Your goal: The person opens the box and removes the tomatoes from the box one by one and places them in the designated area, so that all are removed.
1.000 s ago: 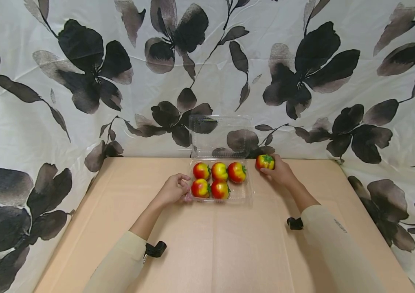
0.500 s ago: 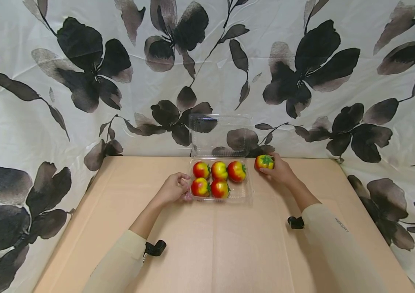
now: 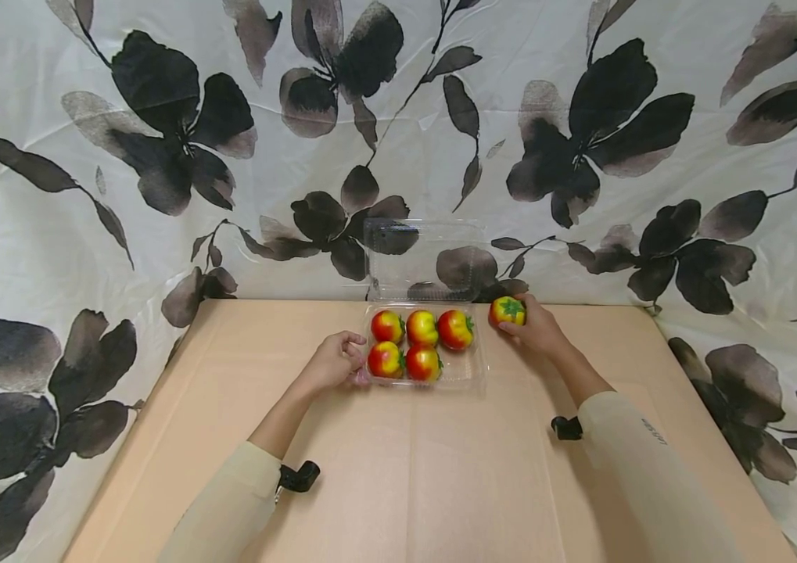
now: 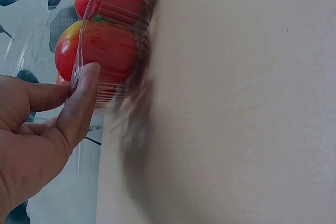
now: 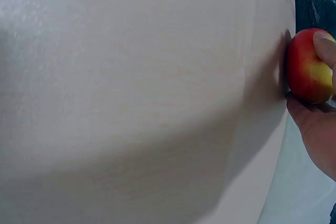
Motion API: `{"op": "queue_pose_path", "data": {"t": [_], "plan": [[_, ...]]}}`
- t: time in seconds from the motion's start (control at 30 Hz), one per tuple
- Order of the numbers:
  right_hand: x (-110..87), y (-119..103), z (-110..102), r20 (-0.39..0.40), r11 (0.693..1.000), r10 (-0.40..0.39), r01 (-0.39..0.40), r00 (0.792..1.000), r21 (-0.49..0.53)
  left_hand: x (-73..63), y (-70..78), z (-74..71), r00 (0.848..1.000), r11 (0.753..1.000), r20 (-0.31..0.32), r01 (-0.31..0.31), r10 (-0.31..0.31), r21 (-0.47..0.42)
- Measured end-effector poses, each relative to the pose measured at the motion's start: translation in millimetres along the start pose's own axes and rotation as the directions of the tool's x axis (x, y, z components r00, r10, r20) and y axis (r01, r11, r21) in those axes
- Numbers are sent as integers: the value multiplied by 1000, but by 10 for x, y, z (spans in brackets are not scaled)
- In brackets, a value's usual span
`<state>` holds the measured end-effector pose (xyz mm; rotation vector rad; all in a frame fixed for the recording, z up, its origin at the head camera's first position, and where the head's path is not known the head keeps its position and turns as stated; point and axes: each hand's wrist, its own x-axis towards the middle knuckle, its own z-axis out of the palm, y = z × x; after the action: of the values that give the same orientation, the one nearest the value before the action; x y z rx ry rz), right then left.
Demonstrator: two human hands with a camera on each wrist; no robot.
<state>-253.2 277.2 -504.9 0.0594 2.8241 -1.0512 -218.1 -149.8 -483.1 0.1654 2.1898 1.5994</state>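
A clear plastic clamshell box point(image 3: 464, 375) lies on the table with its lid point(image 3: 426, 258) raised at the back. Several round red-and-yellow fruits point(image 3: 421, 328) with green leafy tops sit in it, three in the back row and two at the front left. My left hand point(image 3: 333, 361) pinches the box's left rim between thumb and fingers, seen closely in the left wrist view point(image 4: 47, 124). Just right of the box, my right hand point(image 3: 537, 327) grips another such fruit point(image 3: 507, 310), green top upward. In the right wrist view, this fruit point(image 5: 310, 69) is right at the tabletop.
The light wooden-looking table point(image 3: 475, 485) ends at a back edge just behind the box. A white cloth point(image 3: 440, 156) with dark flowers hangs behind and at both sides. Black wrist cameras point(image 3: 298, 478) are strapped at both sleeves.
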Motion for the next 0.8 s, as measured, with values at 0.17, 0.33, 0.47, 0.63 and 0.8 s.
{"op": "queue_pose_path", "data": {"t": [0.17, 0.33, 0.47, 0.63, 0.8], "plan": [[5, 1, 1, 6, 1000, -4, 4, 1000, -2, -4, 7, 3, 1000, 1000, -5, -1, 1, 2], [-5, 11, 5, 14, 1000, 2, -2, 1000, -9, -21, 6, 10, 1000, 1000, -10, 1, -1, 11], [-26, 9, 12, 19, 1000, 7, -7, 1000, 4, -40, 0, 13, 1000, 1000, -11, 3, -3, 23], [-49, 17, 14, 17, 997, 15, -16, 1000, 71, -54, 2, 14, 1000, 1000, -15, 22, -22, -2], [-100, 32, -24, -6, 993, 26, -25, 1000, 118, -38, 14, 16, 1000, 1000, -12, 6, -6, 9]]}}
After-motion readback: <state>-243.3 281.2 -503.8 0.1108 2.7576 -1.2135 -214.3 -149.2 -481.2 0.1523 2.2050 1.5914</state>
